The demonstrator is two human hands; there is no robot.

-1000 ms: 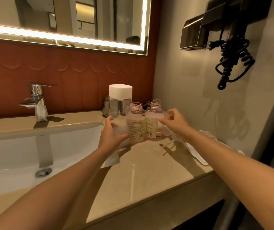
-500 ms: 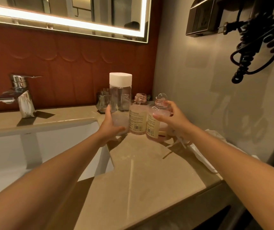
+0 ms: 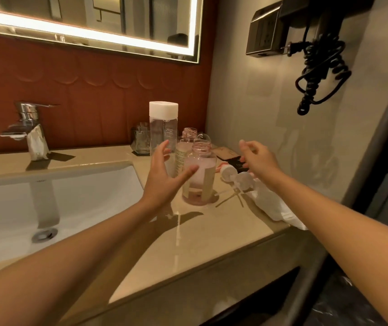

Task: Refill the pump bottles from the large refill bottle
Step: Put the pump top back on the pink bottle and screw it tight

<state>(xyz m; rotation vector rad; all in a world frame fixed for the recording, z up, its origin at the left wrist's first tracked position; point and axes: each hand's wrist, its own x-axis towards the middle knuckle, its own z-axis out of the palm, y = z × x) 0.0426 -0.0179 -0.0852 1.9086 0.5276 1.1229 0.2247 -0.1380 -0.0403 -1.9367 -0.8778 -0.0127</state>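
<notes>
- left hand (image 3: 164,177): grip spread, empty, just beside uncapped pink clear plastic bottle (image 3: 200,177)
- right hand (image 3: 260,158): grip spread, empty
- bottle upright on beige stone desk (image 3: 211,231)

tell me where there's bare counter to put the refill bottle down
Widest bare patch: the counter in front of the near bottle, between the sink and the cloth. A narrower strip runs behind the sink, from faucet to glass. The back corner is crowded: refill bottle, far bottle, loose pumps.
</notes>
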